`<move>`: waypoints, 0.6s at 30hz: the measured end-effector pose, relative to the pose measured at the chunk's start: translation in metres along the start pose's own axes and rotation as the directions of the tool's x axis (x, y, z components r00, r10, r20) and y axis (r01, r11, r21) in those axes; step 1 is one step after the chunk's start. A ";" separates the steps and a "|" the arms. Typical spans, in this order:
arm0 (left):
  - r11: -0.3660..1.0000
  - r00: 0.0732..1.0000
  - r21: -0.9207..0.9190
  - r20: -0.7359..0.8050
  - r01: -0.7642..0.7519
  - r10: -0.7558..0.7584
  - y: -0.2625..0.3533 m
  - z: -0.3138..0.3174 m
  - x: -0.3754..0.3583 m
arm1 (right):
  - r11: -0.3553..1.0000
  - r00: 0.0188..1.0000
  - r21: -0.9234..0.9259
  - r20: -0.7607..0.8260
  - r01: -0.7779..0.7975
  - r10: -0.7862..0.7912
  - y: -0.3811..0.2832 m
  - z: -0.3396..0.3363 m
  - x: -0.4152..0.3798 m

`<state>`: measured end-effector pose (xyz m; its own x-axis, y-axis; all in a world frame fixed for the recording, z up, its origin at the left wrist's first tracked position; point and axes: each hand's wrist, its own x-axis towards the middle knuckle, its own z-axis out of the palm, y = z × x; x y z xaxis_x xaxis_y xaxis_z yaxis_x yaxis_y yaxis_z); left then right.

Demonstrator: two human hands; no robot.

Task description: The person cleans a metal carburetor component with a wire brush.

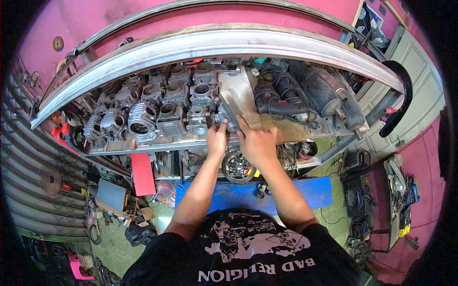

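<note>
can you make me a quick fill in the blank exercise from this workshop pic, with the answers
The wall behind the bench is ____. The long panel below the bench is ____. The shirt reads "BAD ____". The black power tool lies to the ____ of the right hand.
Missing words: pink; blue; RELIGION; right.

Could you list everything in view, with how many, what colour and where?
Engine castings: over a dozen, grey, left bench
Metal bar: one, grey, between hands
Power tool: one, black, right of bar
Canisters: at least two, dark grey, bench right
Bench: one, brown, centre
Disc: one, dark, below hands
Blue board: one, blue, below bench
Red panel: one, red, lower left
Smaller clutter: uncountable, mixed, around
Shirt: one, black, bottom
Hands: two, bare, centre
</note>
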<state>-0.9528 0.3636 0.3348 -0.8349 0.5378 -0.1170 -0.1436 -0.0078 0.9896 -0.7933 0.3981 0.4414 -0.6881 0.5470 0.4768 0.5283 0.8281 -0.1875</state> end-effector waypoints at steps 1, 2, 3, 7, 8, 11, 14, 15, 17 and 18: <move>0.998 1.000 -0.068 -0.008 0.003 -0.004 0.011 0.000 -0.007 | 1.000 0.999 0.001 0.024 -0.023 0.023 -0.002 0.010 0.009; 0.991 1.000 -0.136 -0.016 0.003 -0.005 0.023 0.001 -0.013 | 0.999 0.998 0.001 0.045 -0.045 0.045 -0.004 0.017 0.017; 0.996 0.998 -0.051 -0.012 0.068 -0.069 0.031 0.000 -0.017 | 0.993 0.985 0.013 0.123 -0.121 0.119 -0.009 0.018 0.020; 0.961 0.989 0.255 -0.071 -0.108 0.130 0.019 0.005 -0.010 | 0.982 0.983 0.022 0.007 -0.185 0.185 0.001 0.021 -0.013; 0.961 0.989 0.256 -0.071 -0.107 0.129 0.014 0.005 -0.008 | 0.982 0.983 0.023 0.008 -0.186 0.186 0.007 0.015 -0.020; 0.953 0.981 0.257 -0.055 -0.163 0.183 -0.001 0.006 0.004 | 0.993 0.943 -0.060 -0.312 0.101 -0.115 0.023 -0.013 -0.036; 0.974 0.990 0.188 -0.036 -0.128 0.137 -0.004 0.007 0.004 | 0.990 0.974 0.003 0.178 -0.143 0.140 0.007 -0.050 -0.022; 0.978 0.994 0.182 -0.019 -0.102 0.107 -0.009 0.005 0.008 | 0.989 0.973 0.002 0.179 -0.145 0.142 0.002 -0.047 -0.012; 0.981 0.997 0.176 0.001 -0.077 0.079 -0.002 0.006 0.003 | 0.963 0.902 -0.082 0.339 -0.255 0.268 -0.008 -0.035 0.016; 0.929 0.990 0.350 -0.025 -0.121 0.139 0.017 0.008 -0.009 | 0.963 0.903 -0.082 0.337 -0.255 0.268 -0.005 -0.024 0.023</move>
<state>-0.9436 0.3653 0.3534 -0.8598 0.5103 0.0194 0.1540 0.2228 0.9626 -0.8001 0.4036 0.4745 -0.6475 0.7567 0.0907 0.7253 0.6484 -0.2313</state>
